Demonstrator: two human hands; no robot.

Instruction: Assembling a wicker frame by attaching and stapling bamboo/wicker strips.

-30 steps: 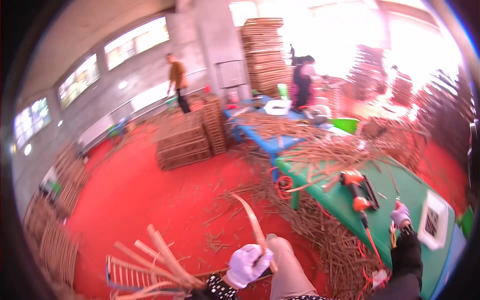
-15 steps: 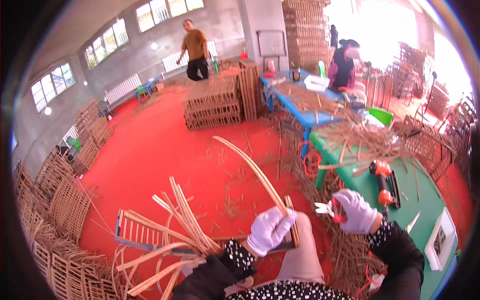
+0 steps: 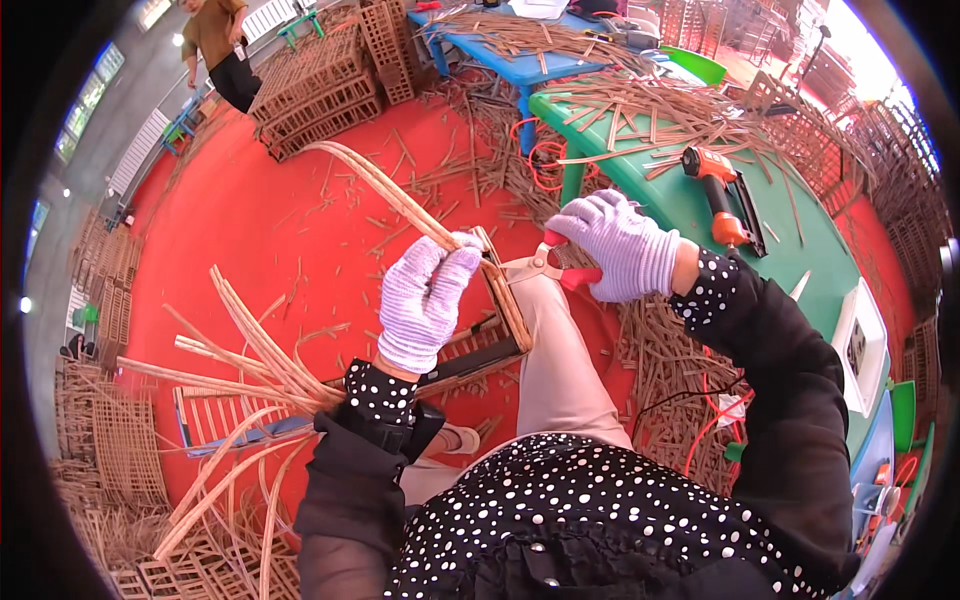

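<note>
My left hand (image 3: pixel 425 300), in a striped white glove, is closed around a long, bent pair of pale cane strips (image 3: pixel 375 180) that arches away to the upper left. Gripped by the red handles in my gloved right hand (image 3: pixel 625 248) is a pair of pruning shears (image 3: pixel 538 266). The blades reach the strip's near end, at the edge of a wooden frame (image 3: pixel 512 312) resting against my leg. Whether they touch the cane I cannot tell. More long cane strips (image 3: pixel 270 350) fan out left of my left forearm.
On the green table (image 3: pixel 835 235) at the right lie an orange nail gun (image 3: pixel 722 200), wood offcuts (image 3: pixel 690 110) and a white tray (image 3: pixel 865 345). Scraps cover the floor under it. Stacked slatted crates (image 3: pixel 318 85) stand at the far left, near a person (image 3: pixel 215 45).
My view has tilted downward. The shears in my right hand have moved left, from apart to the strip's end at the frame. My left hand still holds the strips.
</note>
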